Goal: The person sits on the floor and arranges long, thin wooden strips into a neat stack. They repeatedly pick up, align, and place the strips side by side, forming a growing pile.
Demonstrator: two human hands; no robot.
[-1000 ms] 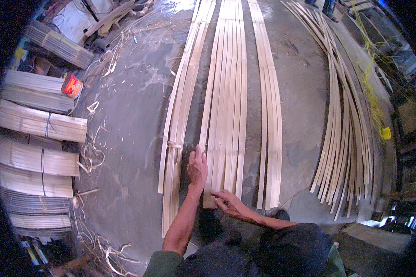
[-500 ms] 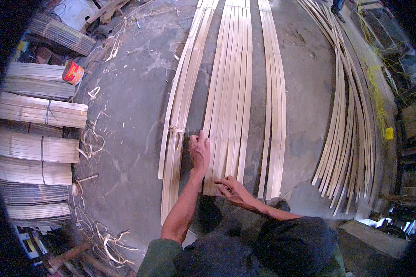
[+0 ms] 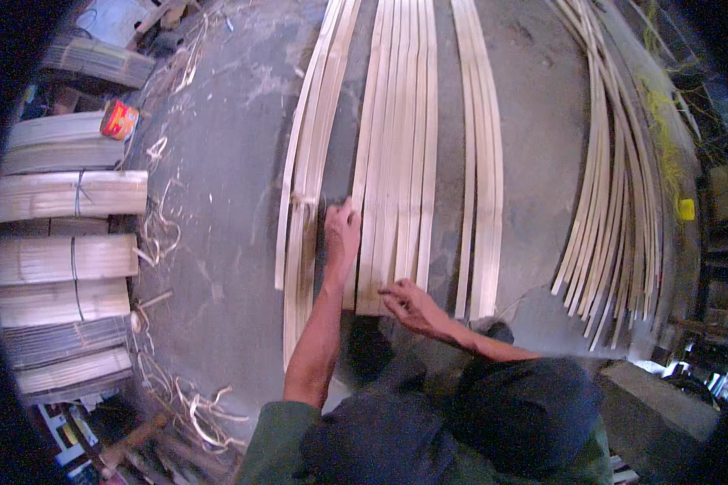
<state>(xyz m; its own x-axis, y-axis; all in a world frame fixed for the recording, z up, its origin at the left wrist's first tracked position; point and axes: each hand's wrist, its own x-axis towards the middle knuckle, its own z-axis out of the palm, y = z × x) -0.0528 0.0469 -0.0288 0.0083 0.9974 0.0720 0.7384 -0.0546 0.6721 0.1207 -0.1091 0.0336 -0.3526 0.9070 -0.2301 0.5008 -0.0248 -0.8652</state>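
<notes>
- There was my left hand [image 3: 344,234], at the left edge of the middle row of long, flat, pale wooden strips [image 3: 396,162], fingers close together, grip unclear!
- My right hand [image 3: 412,307], half-curled, met the near end; hold, I couldn't tell!
- That row lay lengthwise on the grey concrete floor [image 3: 226,178]!

Central strips [image 3: 396,162]: pale, wood-like, smooth, faint sheen. Left of central strips: slat bundles [image 3: 61,260], wood-like, matt; red tub [image 3: 120,120], smooth. Under central strips: floor [image 3: 226,153], concrete-like, matt, blotchy. Right of central strips: fanned strips [image 3: 603,153], wood-like; tangled yellow strands [image 3: 662,121], plastic-looking.
</notes>
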